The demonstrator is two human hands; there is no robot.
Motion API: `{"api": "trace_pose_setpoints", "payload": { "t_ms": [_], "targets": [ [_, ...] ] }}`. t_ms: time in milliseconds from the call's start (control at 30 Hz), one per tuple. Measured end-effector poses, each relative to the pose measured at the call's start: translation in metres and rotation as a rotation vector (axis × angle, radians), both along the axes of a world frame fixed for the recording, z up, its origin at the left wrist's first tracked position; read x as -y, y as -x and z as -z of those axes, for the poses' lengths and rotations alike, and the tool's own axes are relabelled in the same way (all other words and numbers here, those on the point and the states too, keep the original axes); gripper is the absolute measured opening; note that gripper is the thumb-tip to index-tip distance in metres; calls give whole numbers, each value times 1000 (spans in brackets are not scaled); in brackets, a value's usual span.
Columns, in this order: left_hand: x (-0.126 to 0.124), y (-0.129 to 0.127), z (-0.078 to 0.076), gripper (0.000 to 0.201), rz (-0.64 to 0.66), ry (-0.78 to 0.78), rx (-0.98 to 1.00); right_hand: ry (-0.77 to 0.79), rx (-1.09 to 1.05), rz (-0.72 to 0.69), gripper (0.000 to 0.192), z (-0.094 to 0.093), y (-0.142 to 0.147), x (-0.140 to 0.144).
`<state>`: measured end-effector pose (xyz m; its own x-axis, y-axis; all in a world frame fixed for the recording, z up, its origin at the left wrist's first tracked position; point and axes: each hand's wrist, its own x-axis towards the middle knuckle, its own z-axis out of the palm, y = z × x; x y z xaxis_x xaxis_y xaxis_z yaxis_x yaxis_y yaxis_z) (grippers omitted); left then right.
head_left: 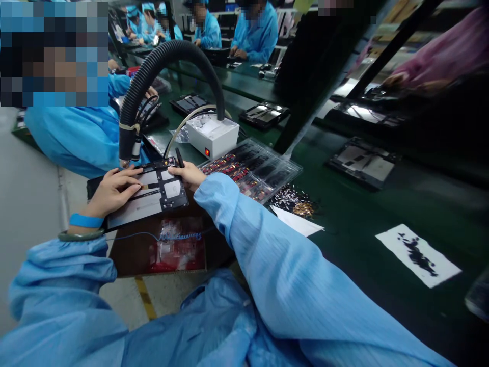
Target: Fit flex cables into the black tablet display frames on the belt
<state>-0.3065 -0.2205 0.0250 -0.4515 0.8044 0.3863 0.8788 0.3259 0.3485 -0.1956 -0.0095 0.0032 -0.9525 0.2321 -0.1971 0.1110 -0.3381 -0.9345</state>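
Observation:
A flat tablet-like device (pixel 155 191) with a black frame, pale grey panels and dark strips lies tilted under both hands. My left hand (pixel 113 192) rests on its left part, fingers stretched across the top and the thumb near a small yellowish strip (pixel 150 186). At the device's right edge, my right hand (pixel 192 175) is closed around a slim black tool (pixel 179 158), whose kind I cannot make out. The right fingertips touch the device's upper right corner. Above the far edge hangs the mouth of a black corrugated hose (pixel 127 142).
The hose runs to a white box (pixel 214 135) with a red switch. Right of it, a clear compartment tray (pixel 280 171) holds small parts. Loose parts (pixel 292 200), white sheets (pixel 407 272) and another device (pixel 362 162) lie on the green bench (pixel 344 229). A co-worker's blue sleeve (pixel 76 137) is close at left.

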Motion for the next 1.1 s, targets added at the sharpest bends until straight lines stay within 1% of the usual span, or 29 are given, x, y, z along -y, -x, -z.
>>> {"api": "trace_pose_setpoints", "payload": {
  "t_ms": [167,333,633,800,933,1033,1100],
  "targets": [
    [-11,-6,-1,33,-9,75,-45,1,-9,-16,18,5,5,-8],
    [-21,-8,-1,29,-48,72,-74,8,-33,-28,18,6,10,-10],
    [-11,-15,-3,25,-84,32,-69,37,-82,-74,21,10,12,-4],
    [-16,-16,-6,22,-109,-4,2,54,-75,-68,18,10,16,-3],
    [-23,-24,-8,15,-164,-95,104,66,-57,-76,14,9,15,0],
    [-23,-37,-9,12,-214,-229,236,61,-34,-95,14,9,13,0],
    [-21,-48,-7,14,-241,-340,366,54,-18,-102,15,9,13,-3]
  ]
}}
